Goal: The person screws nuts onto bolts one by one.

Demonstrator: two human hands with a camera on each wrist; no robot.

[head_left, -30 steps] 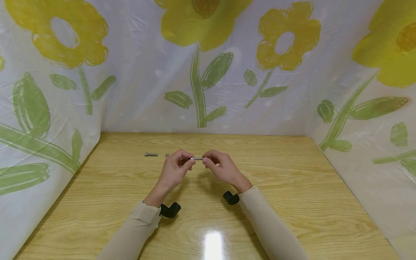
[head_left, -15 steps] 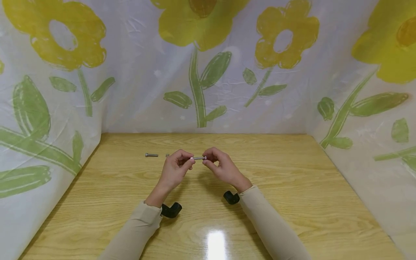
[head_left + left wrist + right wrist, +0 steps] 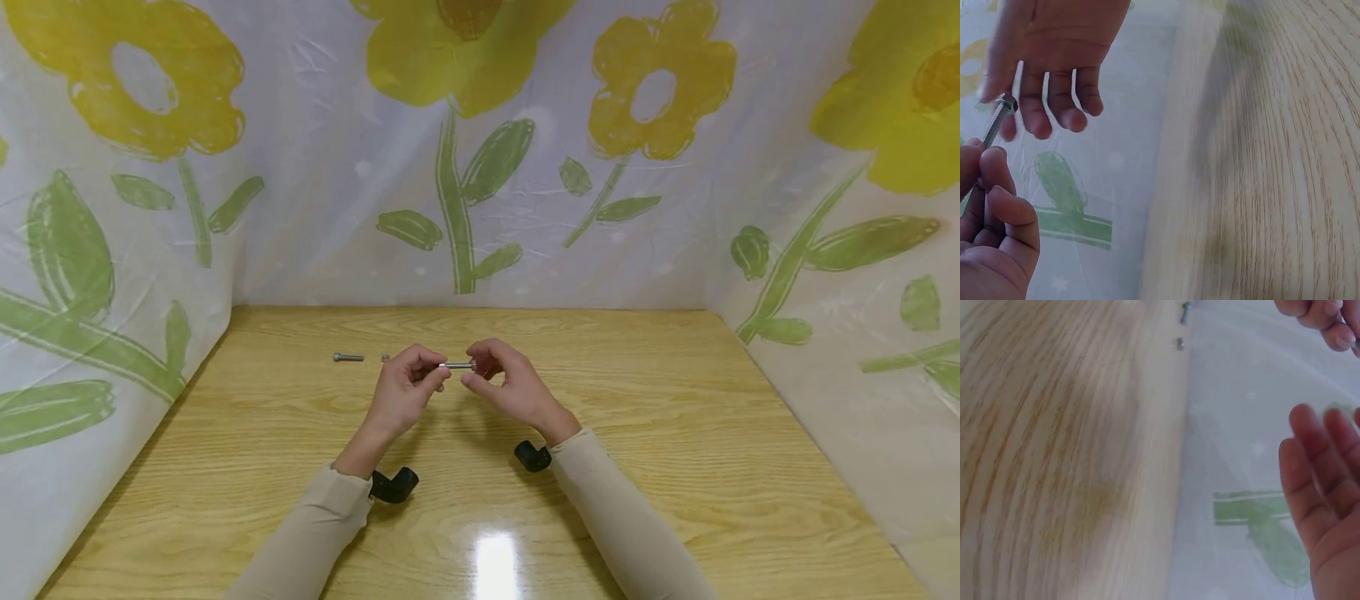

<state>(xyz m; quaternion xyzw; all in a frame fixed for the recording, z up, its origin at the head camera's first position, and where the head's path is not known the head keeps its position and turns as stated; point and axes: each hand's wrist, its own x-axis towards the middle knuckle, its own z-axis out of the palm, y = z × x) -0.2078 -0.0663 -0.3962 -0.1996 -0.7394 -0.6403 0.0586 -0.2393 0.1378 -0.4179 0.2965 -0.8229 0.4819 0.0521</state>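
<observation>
My left hand [image 3: 402,392] pinches a silver bolt [image 3: 457,366] between thumb and fingers, holding it level over the table; its left end is hidden in the grip. A hex nut [image 3: 1007,103] sits on the bolt's free right end, with threads showing between nut and fingertips. Beside that nut is my right hand [image 3: 517,387], thumb and fingers spread apart around the end without gripping it. In the right wrist view, the fingers [image 3: 1300,475] of this hand are loosely extended. Left of my hands, a second bolt [image 3: 348,357] and a small nut [image 3: 386,358] lie on the table.
The wood-grain table [image 3: 660,500] stretches under both arms. A flower-printed white cloth [image 3: 315,208] stands along its back and both sides. Black curved pieces stick out at each wrist, one at the left [image 3: 395,485] and one at the right [image 3: 533,456].
A second ago my right fingers pinched the bolt's right end. They have since parted, uncovering the nut, and the thumb has moved slightly left and down. The left hand stays in place.
</observation>
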